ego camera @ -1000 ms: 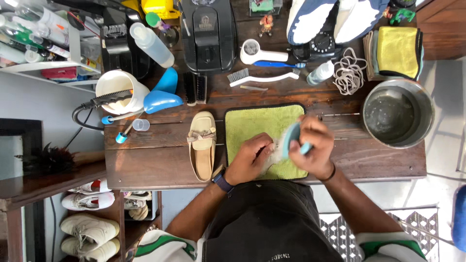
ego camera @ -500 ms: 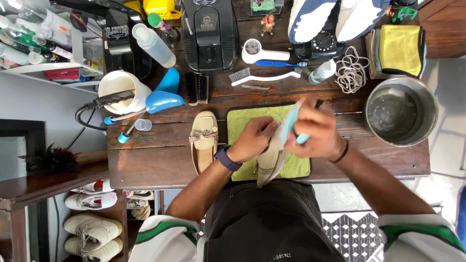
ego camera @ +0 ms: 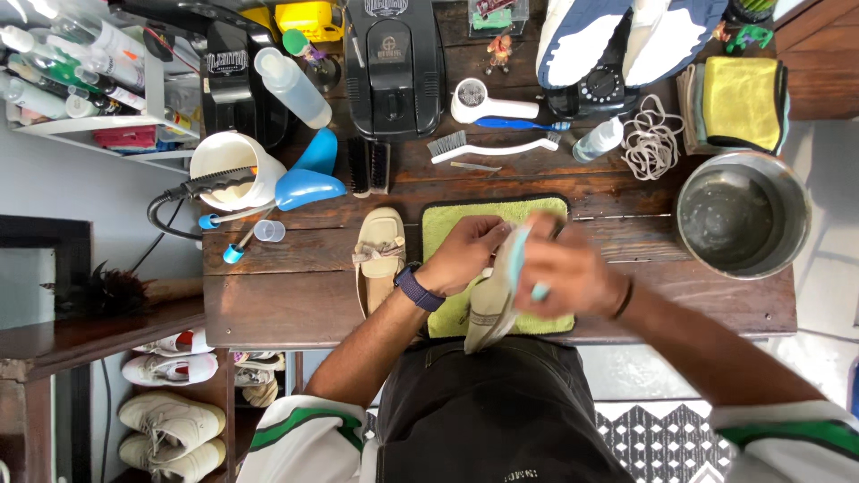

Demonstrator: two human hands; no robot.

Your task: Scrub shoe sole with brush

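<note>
1. Your left hand (ego camera: 467, 253) holds a beige loafer (ego camera: 488, 309) over the green mat (ego camera: 447, 228), sole side turned up and outward, its toe pointing back toward your body past the bench edge.
2. Your right hand (ego camera: 564, 273), blurred, presses a pale blue cloth (ego camera: 519, 259) against the shoe's upper part; whether the cloth is folded cannot be told.
3. The matching loafer (ego camera: 379, 259) lies upright on the bench just left of the mat, its bow showing, toe toward the far side.
</note>
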